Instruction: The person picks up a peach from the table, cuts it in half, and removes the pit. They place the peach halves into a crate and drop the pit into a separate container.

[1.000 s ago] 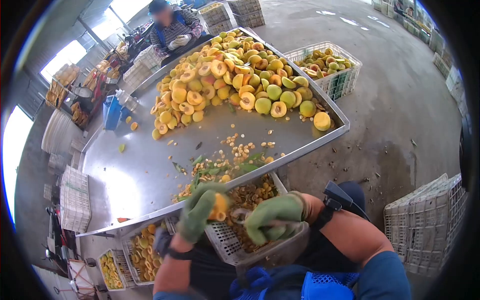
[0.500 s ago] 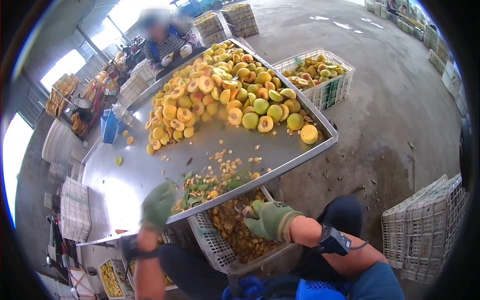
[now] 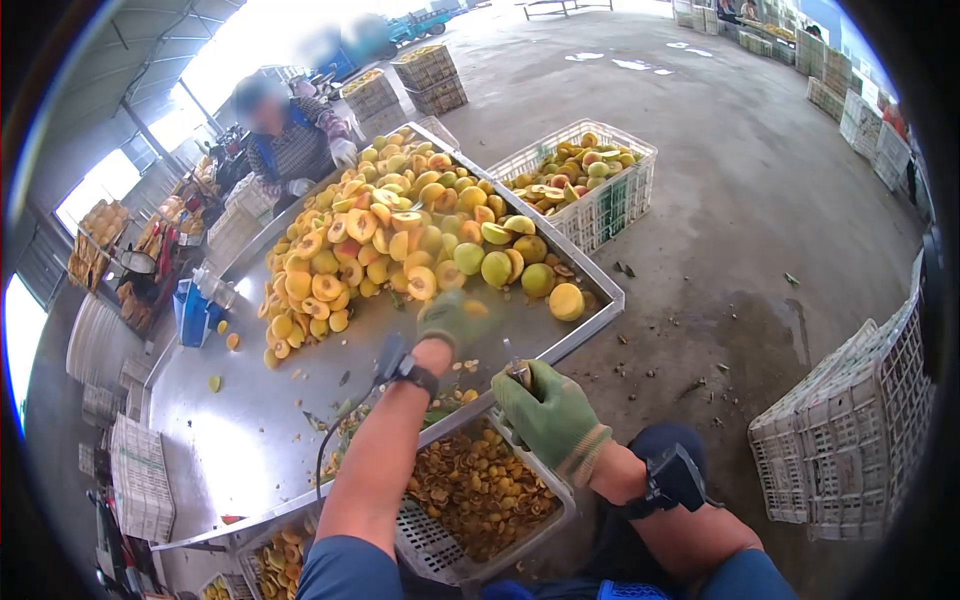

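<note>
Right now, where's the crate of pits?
Head view, bottom centre: the crate sits under the table's near edge, just below the right hand and its tool.

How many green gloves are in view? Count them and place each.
2. One on the left hand, reaching over the metal table toward the peaches; one on the right hand, gripping a small blade above the pit crate.

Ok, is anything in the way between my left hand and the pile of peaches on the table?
Nothing visible. The left hand is over the metal table, right at the pile of peaches; only loose pits lie near it.
</note>
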Motion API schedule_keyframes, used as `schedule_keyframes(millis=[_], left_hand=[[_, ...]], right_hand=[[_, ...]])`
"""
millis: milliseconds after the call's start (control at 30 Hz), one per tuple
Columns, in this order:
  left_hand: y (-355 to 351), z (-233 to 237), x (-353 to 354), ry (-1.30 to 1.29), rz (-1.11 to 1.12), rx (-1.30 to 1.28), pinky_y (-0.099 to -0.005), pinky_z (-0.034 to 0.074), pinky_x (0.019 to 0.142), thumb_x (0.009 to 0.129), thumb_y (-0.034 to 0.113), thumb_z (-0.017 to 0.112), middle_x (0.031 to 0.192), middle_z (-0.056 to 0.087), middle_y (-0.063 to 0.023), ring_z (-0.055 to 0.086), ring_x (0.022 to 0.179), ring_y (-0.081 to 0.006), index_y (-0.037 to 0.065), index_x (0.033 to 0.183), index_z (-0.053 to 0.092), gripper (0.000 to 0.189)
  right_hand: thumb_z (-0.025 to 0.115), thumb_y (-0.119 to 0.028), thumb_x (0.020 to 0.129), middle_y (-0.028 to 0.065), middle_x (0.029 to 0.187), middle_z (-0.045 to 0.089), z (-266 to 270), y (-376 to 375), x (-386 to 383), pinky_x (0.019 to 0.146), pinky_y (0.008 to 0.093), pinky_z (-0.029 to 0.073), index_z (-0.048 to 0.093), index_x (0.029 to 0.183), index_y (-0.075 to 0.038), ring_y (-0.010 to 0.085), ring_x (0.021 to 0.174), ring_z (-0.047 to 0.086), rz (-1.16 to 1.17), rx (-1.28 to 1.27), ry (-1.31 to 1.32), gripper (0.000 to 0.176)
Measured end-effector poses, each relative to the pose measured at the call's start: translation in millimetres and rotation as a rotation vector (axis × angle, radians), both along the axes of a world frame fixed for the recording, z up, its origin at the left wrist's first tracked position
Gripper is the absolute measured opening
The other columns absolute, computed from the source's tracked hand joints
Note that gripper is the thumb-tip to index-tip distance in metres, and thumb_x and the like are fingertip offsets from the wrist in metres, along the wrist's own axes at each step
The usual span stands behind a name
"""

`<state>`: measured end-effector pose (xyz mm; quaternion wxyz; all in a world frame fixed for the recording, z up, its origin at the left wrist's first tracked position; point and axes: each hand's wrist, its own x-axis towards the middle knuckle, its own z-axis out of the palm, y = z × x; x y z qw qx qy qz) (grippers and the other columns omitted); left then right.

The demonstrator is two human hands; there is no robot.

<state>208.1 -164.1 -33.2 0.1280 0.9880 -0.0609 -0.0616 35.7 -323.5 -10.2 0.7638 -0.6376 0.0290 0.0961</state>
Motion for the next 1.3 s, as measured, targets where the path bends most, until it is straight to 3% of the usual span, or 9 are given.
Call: schedule_keyframes(millis=[33,133,167,300,433,533,633,800,1300], left_hand=[[27.4,-30.2,6.2,-0.112,-0.047,0.053,-0.0437,0.056,0.082,0.082,0.053,0.079,0.108,0.071,-0.0195,0.071,0.1,-0.0331,0.0,0.116,0.064,0.065],[92.1,-79.2,2.3,0.037,-0.013,-0.664,-0.0324,0.057,0.069,0.089,0.042,0.078,0.103,0.071,-0.0107,0.072,0.084,-0.0195,0.004,0.109,0.064,0.045],[72.2,-14.7,-48.2,0.212,0.095,-1.139,-0.0231,0.052,0.06,0.095,0.029,0.075,0.099,0.069,-0.0029,0.066,0.072,-0.0089,0.006,0.107,0.061,0.029],[126.1,-4.4,-120.1,0.201,0.041,-1.306,-0.0283,0.058,0.074,0.1,0.028,0.068,0.114,0.069,-0.012,0.069,0.09,-0.0163,0.002,0.127,0.056,0.04],[134.6,10.0,-176.7,-0.603,-0.379,-0.633,-0.0375,0.057,0.092,0.102,0.029,0.065,0.128,0.066,-0.0189,0.069,0.104,-0.0257,0.001,0.144,0.049,0.053],[155.5,-28.5,-182.7,0.201,0.243,-1.696,-0.0371,0.056,0.094,0.104,0.036,0.061,0.127,0.067,-0.0187,0.069,0.105,-0.0265,-0.002,0.144,0.05,0.057],[147.8,-28.8,-205.9,-0.33,-0.027,-1.113,-0.0368,0.056,0.093,0.108,0.047,0.048,0.118,0.07,-0.0137,0.069,0.103,-0.0239,-0.005,0.137,0.056,0.061],[139.3,-5.0,-214.1,-0.063,0.178,-1.219,-0.0316,0.054,0.09,0.108,0.028,0.052,0.112,0.07,-0.0087,0.066,0.099,-0.0161,-0.003,0.124,0.068,0.039],[114.6,-0.5,-234.1,-0.442,0.21,-0.909,-0.0348,0.052,0.086,0.108,0.021,0.049,0.102,0.071,-0.0113,0.065,0.092,-0.0194,-0.002,0.105,0.072,0.032]], right_hand=[[0.063,-0.027,0.1,0.0061,0.079,0.066,1.3,1.6,2.7,0.068,0.0336,0.05,0.066,0.104,-0.001,0.0121,0.073,0.059,0.024,0.014,0.039,0.026],[0.064,-0.03,0.098,0.0088,0.078,0.067,-10.0,15.2,10.0,0.07,0.0343,0.051,0.067,0.103,0.0,0.0146,0.072,0.06,0.022,-0.062,-0.02,0.03],[0.065,-0.031,0.097,0.0098,0.078,0.067,-16.1,22.9,9.5,0.07,0.0348,0.051,0.067,0.103,0.0,0.0156,0.072,0.061,0.024,-0.105,-0.064,0.032],[0.068,-0.025,0.096,0.0011,0.07,0.06,-9.7,43.8,3.5,0.058,0.0294,0.047,0.065,0.091,-0.001,0.0078,0.064,0.054,0.227,-0.204,-0.096,0.025],[0.066,-0.031,0.095,0.0187,0.079,0.069,-10.4,74.1,-13.1,0.072,0.0453,0.052,0.065,0.098,-0.002,0.0359,0.076,0.069,0.367,-0.404,-0.262,0.03],[0.067,-0.025,0.094,0.0175,0.078,0.068,-26.7,97.8,-23.3,0.07,0.047,0.051,0.064,0.101,-0.003,0.0386,0.076,0.067,0.376,-0.492,-0.406,0.024],[0.066,-0.024,0.094,0.0203,0.085,0.07,-25.8,110.2,-30.3,0.072,0.0503,0.051,0.063,0.102,-0.003,0.0452,0.084,0.066,0.423,-0.634,-0.431,0.022],[0.065,-0.025,0.095,0.0218,0.087,0.071,-30.6,122.7,-35.2,0.073,0.0524,0.052,0.064,0.101,-0.003,0.0456,0.083,0.066,0.369,-0.748,-0.563,0.023],[0.063,-0.022,0.094,0.0237,0.09,0.071,-32.8,129.2,-54.4,0.072,0.046,0.055,0.068,0.103,-0.003,0.0407,0.081,0.07,0.513,-0.591,-0.327,0.022]])
